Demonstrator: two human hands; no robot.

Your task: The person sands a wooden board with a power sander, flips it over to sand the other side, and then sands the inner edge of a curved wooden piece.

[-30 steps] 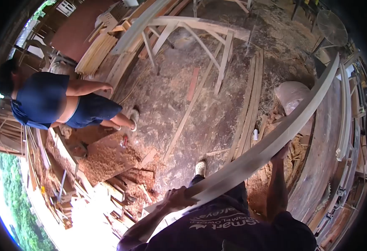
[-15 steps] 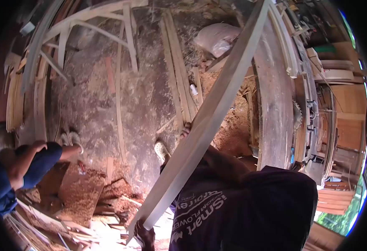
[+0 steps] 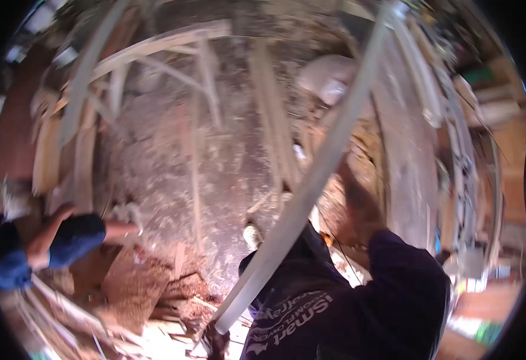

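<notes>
A long, pale wooden beam [image 3: 311, 189] slants from the upper right down to the lower left, across the front of my dark shirt. Its lower end is in my left hand [image 3: 218, 343], whose dark, blurred fingers are wrapped round it. Farther up, my right hand [image 3: 343, 165] is at the beam's right edge with the arm reaching upward. Blur and the beam hide its fingers, so its hold cannot be made out.
Another person [image 3: 47, 246] sits at the left. A wooden frame [image 3: 161, 45] stands at the upper left. Long boards [image 3: 272, 114] lie on the floor beside a pale sack [image 3: 329, 78]. A long workbench [image 3: 410, 150] is at right; scraps and sawdust [image 3: 179, 288] lie at lower left.
My right hand has left its earlier place at the beam's left edge and is now higher, at its right edge. The view has shifted and blurred. My left hand remains at the lower end.
</notes>
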